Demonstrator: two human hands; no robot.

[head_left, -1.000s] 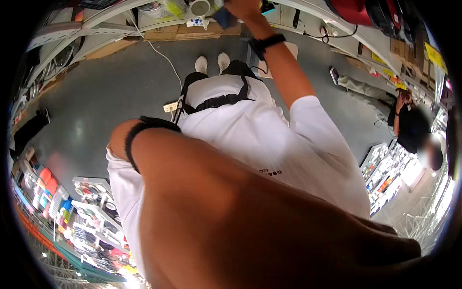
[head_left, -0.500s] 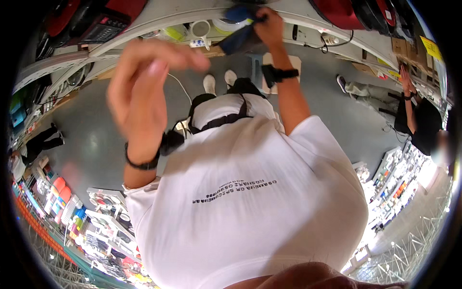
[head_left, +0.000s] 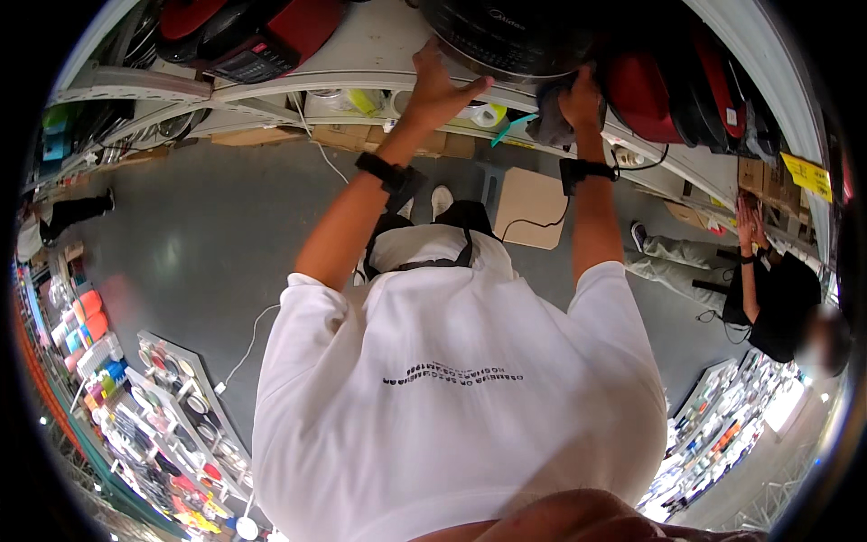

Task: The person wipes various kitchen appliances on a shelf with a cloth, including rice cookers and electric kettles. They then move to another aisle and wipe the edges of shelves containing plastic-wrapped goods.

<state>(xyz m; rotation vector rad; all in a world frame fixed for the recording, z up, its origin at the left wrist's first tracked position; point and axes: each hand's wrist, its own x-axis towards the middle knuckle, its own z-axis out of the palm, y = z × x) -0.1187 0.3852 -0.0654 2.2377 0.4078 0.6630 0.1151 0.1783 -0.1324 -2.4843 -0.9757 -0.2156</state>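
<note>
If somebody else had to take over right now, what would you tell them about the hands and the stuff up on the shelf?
Left hand: open, palm and fingers flat against the side of the big dark round cooker on the white shelf.
Right hand: closed on a grey cloth, pressed against the cooker's lower edge.
Red appliances stand on either side of the cooker.
Another person is working at the shelf to the right.
Done: both hands are up at the cooker, cloth in contact.
Left: I cannot tell how much of it has been wiped; check the rest of its surface.
</note>
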